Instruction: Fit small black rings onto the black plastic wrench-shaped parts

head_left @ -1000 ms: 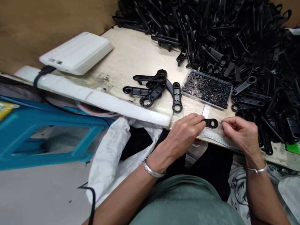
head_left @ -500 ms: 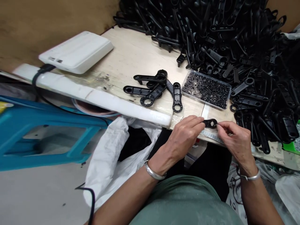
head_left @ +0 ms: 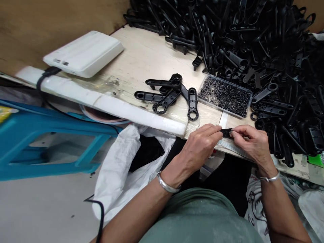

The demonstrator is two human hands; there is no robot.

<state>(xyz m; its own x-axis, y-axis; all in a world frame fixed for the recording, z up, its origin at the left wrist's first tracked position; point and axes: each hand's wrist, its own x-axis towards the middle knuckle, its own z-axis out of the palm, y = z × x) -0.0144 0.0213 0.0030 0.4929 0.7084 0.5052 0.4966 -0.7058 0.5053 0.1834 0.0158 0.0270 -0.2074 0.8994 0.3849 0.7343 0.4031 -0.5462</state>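
Right of centre, the left hand [head_left: 201, 141] pinches a black plastic handle [head_left: 226, 133]; right hand [head_left: 251, 143] bunched at its end, can't tell gripping what. Loose pinch, handle could twist.

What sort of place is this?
Probably a small workshop or factory workbench: a big heap of black plastic parts, a clear box of tiny black pieces, and a left hand gripping one black part at the table's edge.

2 hands [head_left: 198, 146], 2 bangles [head_left: 167, 187], 1 clear box [head_left: 220, 107]
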